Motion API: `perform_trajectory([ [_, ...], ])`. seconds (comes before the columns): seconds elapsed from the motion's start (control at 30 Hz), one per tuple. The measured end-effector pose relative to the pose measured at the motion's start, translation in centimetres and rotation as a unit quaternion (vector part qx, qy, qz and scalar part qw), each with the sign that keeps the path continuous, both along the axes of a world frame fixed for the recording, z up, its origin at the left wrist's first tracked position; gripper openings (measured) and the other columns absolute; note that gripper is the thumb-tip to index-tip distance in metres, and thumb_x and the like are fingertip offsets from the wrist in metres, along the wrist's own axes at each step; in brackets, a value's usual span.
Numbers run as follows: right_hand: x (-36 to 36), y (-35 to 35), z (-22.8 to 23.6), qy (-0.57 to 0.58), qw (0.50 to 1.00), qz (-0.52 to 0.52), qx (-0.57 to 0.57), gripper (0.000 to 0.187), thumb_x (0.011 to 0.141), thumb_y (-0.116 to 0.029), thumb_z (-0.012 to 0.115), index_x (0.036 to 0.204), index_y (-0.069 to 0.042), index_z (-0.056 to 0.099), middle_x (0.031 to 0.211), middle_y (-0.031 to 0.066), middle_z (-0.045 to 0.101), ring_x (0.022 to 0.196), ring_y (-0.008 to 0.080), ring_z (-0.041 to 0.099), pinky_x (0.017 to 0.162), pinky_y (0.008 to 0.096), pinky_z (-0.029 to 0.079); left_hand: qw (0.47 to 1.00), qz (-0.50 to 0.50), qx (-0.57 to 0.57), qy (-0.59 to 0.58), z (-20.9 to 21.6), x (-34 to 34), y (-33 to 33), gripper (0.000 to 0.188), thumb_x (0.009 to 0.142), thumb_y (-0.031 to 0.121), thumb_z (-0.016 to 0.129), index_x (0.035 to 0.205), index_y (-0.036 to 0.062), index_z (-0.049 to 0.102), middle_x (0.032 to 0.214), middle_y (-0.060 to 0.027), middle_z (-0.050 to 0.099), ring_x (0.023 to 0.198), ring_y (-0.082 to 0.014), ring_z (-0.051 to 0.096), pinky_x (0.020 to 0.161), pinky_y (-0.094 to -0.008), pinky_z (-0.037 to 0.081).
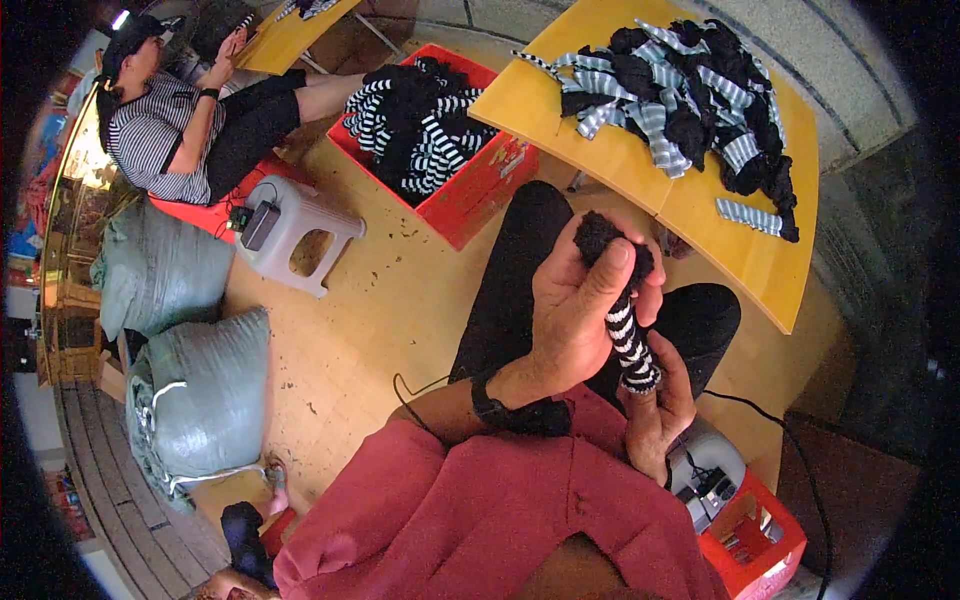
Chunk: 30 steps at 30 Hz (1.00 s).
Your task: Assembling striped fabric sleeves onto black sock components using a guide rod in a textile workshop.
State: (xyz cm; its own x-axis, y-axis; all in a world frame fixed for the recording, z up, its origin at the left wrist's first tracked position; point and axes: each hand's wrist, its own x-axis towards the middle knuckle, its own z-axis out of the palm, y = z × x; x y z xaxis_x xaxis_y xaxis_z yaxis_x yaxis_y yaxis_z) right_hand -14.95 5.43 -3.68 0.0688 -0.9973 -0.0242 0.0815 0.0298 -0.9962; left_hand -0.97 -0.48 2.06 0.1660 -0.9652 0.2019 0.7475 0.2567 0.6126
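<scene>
My left hand (568,305) clamps the black end (598,237) of the striped knit piece (627,342), my right hand (662,412) pinches its lower end, over my dark trousers (512,270); I'd best keep tension even so the stripes don't twist

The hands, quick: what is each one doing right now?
Left hand: closed, holding the striped knit piece by its black end.
Right hand: closed on the piece's striped end.
</scene>
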Motion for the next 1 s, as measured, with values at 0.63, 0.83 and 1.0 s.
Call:
perform_trajectory([
  [0.63,-1.3,-2.8,2.0,0.348,0.892,-0.015,-0.289,0.048,0.068,0.005,0.048,0.115,0.005,0.051,0.09,0.0166,0.064,0.074,0.0227,0.064,0.068,0.032,0.05,0.998,-0.038,0.04,-0.031,-0.5,0.5,0.4,0.019,0.09,0.02,0.051,0.101,0.0045,0.05,0.079,-0.01,0.056,0.062,-0.0156,0.053,0.057,-0.0274,0.043],
  [0.83,-1.6,-1.6,0.8,0.263,0.95,0.007,-0.171,0.039,0.08,-0.001,0.053,0.118,0.001,0.051,0.088,0.0069,0.062,0.073,0.0112,0.057,0.062,0.0222,0.045,0.994,0.039,0.084,-0.052,-0.4,2.0,-0.6,0.026,0.087,0.017,0.056,0.109,0.0023,0.053,0.082,-0.0071,0.056,0.069,-0.0156,0.055,0.064,-0.0298,0.046],
  [1.0,-0.6,-1.0,0.9,0.122,0.991,0.01,-0.054,0.034,0.086,-0.01,0.055,0.118,0.0,0.051,0.073,-0.0011,0.056,0.061,0.0054,0.049,0.054,0.018,0.039,0.993,0.092,0.065,0.018,0.2,2.1,-0.8,0.019,0.088,0.016,0.055,0.103,0.0054,0.049,0.088,-0.0109,0.058,0.071,-0.0202,0.06,0.066,-0.0338,0.05],
])
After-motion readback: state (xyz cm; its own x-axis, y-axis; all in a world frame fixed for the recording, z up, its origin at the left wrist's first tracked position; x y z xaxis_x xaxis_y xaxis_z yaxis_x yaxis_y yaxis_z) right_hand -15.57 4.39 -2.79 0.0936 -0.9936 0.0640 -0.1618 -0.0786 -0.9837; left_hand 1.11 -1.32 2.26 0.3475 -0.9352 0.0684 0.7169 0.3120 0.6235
